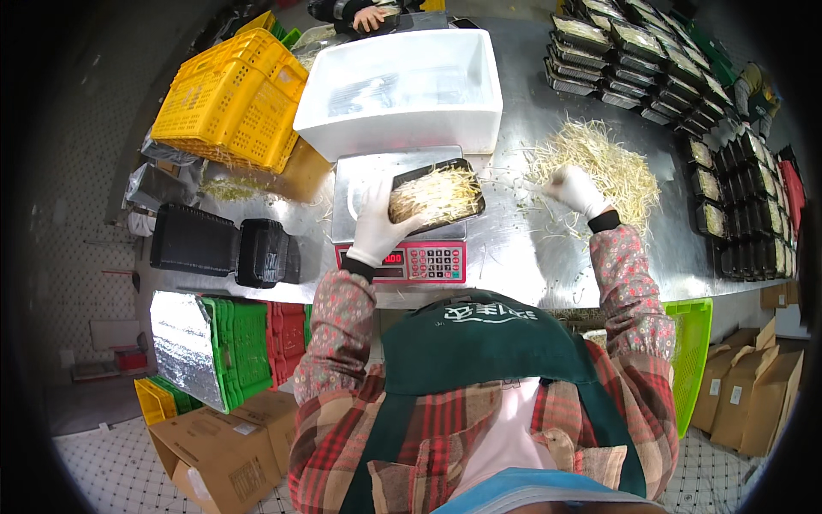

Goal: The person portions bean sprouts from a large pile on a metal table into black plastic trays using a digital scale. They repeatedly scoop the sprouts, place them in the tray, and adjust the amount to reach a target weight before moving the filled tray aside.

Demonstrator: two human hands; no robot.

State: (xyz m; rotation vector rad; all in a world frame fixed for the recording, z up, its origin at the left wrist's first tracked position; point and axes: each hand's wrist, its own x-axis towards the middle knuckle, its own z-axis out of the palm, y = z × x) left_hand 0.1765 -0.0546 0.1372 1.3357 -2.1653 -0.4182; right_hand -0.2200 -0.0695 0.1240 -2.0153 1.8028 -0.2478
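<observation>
My left hand (379,223), in a white glove, grips the left end of a black plastic tray (481,204) filled with pale bean sprouts (437,196). The tray is tilted above the steel plate of a red digital scale (438,265); whether it touches the plate I cannot tell. Gloved in white too, my right hand (575,189) is at the left edge of a loose heap of sprouts (620,167), its fingers curled. Whether sprouts are pinched between them is unclear. Stray sprouts lie between the heap and the tray.
A white foam box (398,132) stands behind the scale, with a yellow crate (225,103) at its left. Empty black trays (192,239) are stacked on the left. Filled trays (642,64) stand in stacks at right. Across the steel table (520,257) another person's hand (369,19) shows.
</observation>
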